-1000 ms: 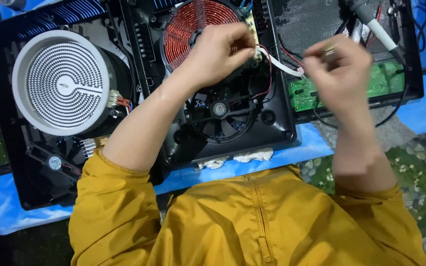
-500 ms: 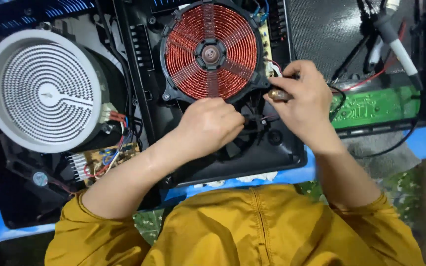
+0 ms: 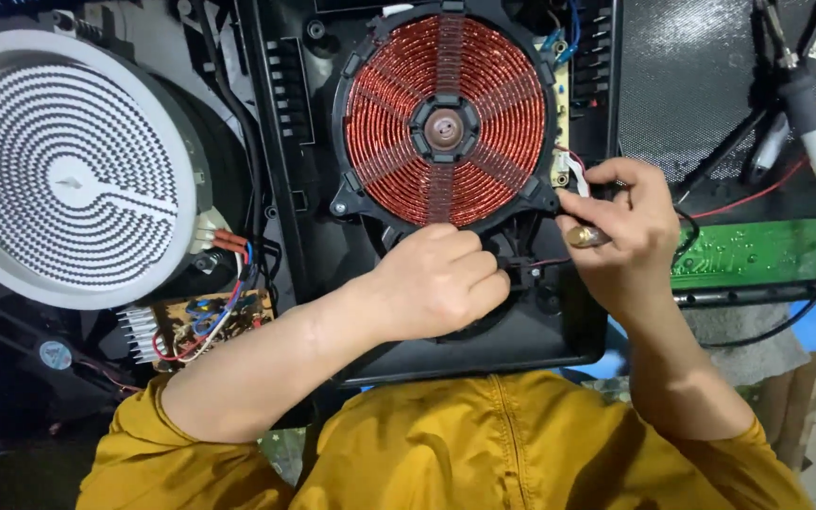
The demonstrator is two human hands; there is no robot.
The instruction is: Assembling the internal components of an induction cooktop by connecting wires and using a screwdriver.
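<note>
View: head cam only, looking down into an opened cooker on the bench.
Left hand (image 3: 436, 279): my grip is curled into a loose fist, resting on the black chassis (image 3: 540, 335) just below the coil (image 3: 444, 127). What it pinches, if anything, is hidden under the knuckles; cannot tell.
Right hand (image 3: 627, 227): grip closed around a tool (image 3: 586, 236); only its brassy end pokes out leftward, so the tip and kind are unclear. Fingertips pinch near the white connector (image 3: 575, 173) at the coil's right edge.
Work spot: the black clip and thin wires between my two hands, just under the coil rim, partly hidden.
Risk 1: I judge the tool could slip off and scrape the copper windings, since it sits right beside them.
Risk 2: a tug on the thin red wire (image 3: 757, 196) or the connector leads could pull a joint loose; the hands crowd them.
Risk 3: left fist blocks my view of the clip, so a misplaced push is likely.
Around, left: white radiant element (image 3: 68, 170), well apart; small brown board (image 3: 205, 321) with coloured wires below it.
Around, right: green board (image 3: 748, 253) near the right wrist; soldering iron (image 3: 809, 123) lying above it.
In the way: black cables across the right panel; my yellow sleeves (image 3: 521, 453) cover the near edge.
</note>
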